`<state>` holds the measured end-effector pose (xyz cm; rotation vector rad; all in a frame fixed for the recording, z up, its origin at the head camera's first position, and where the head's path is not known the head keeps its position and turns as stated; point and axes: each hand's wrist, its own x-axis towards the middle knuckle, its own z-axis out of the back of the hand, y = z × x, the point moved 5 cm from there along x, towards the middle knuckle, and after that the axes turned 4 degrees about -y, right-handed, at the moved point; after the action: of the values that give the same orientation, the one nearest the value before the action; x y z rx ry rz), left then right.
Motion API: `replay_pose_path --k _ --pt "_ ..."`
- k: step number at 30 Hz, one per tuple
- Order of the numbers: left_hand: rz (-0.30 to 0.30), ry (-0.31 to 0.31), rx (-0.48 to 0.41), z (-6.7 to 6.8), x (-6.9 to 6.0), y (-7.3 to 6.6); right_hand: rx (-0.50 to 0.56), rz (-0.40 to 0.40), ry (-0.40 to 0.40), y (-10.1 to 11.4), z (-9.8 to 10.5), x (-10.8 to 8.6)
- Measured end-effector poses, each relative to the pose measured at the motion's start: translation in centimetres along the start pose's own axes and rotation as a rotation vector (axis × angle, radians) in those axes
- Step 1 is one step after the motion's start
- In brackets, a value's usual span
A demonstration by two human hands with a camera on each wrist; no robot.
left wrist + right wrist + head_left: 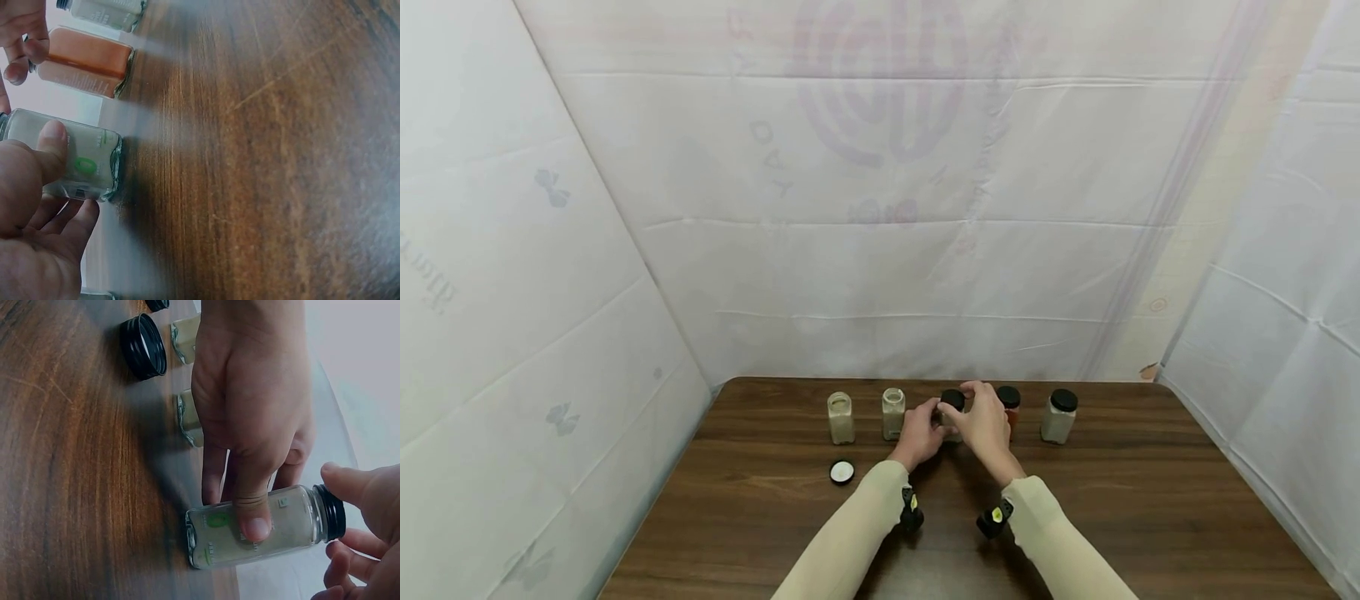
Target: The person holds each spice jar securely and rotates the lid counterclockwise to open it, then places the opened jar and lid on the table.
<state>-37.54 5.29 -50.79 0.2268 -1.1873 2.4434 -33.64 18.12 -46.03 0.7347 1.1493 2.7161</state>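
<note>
Near the back of the table, my left hand grips a square glass jar of pale powder, its thumb lying across the front. The jar stands upright with a black lid on its neck. My right hand has its thumb and curled fingers on either side of that lid; their exact contact is partly hidden. To the left, two lidless jars of pale powder, the far-left jar and a nearer jar, stand upright. Partly behind the right hand is a lidded jar of reddish-orange powder.
Another lidded pale jar stands at the right end of the row. A loose black lid lies white side up before the far-left jar. A second loose lid shows near the left hand. White sheeting hangs behind the wooden table.
</note>
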Motion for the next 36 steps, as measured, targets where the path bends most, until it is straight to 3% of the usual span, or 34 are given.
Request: replay_pose_path --k 9,17,24,29,36 --pt "-0.002 -0.01 0.004 -0.14 0.04 0.16 -0.008 0.005 0.012 -0.11 0.0 -0.08" --pt "0.004 -0.006 0.014 -0.16 0.15 0.32 0.037 0.11 0.113 0.11 -0.1 0.08" --pt "-0.005 -0.007 0.022 -0.21 0.25 0.43 0.04 0.143 0.16 0.02 -0.37 0.25" --pt "-0.005 -0.012 0.029 -0.13 0.24 0.38 0.043 0.13 0.149 -0.02 -0.41 0.34" --pt "-0.002 0.005 0.027 -0.16 0.12 0.25 0.071 0.049 0.05 -0.15 -0.03 0.33"
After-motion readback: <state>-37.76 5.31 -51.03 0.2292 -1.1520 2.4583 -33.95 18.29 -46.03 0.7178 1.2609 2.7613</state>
